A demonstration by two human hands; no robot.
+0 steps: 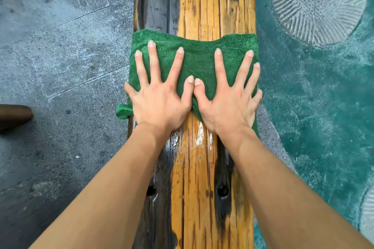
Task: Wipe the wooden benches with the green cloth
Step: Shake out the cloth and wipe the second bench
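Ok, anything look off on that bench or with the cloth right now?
Mostly fine. The green cloth lies flat under the left hand and right hand, though one corner hangs off the wooden bench's left edge. The bench shows dark blackened patches and cracks.

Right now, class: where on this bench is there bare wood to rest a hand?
Bare wood lies beyond the green cloth on the wooden bench, and nearer, between the forearms. The middle is crowded: left hand and right hand press the cloth.
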